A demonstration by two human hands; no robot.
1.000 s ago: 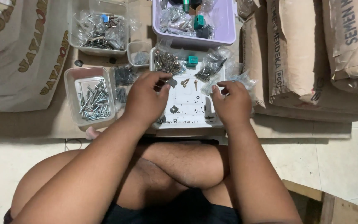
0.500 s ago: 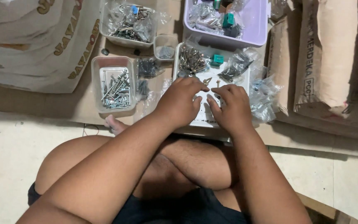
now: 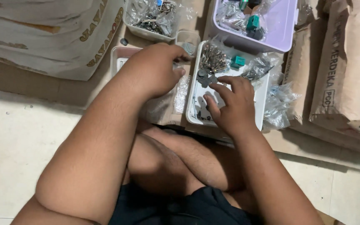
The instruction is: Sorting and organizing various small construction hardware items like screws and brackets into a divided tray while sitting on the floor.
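Observation:
My left hand (image 3: 155, 71) hovers with curled fingers over a clear box of screws (image 3: 118, 56), which it mostly hides. Its fingertips are close to a small clear cup (image 3: 187, 41); whether it holds anything is hidden. My right hand (image 3: 230, 104) lies on a white tray (image 3: 262, 109) with its fingers spread. The fingertips touch small dark metal parts (image 3: 206, 77). A heap of shiny screws (image 3: 213, 58) and a teal block (image 3: 237, 61) sit at the tray's far end.
A lilac bin (image 3: 282, 29) and a clear box of bagged hardware (image 3: 151, 16) stand behind the tray. Crumpled plastic bags (image 3: 281, 104) lie to its right. Big sacks flank the spot, left (image 3: 42, 37) and right (image 3: 342, 71). My crossed legs are below.
My left hand has left the white tray and moved left over the clear box of screws. My right hand stays on the tray, fingers now spread. The camera view has shifted closer.

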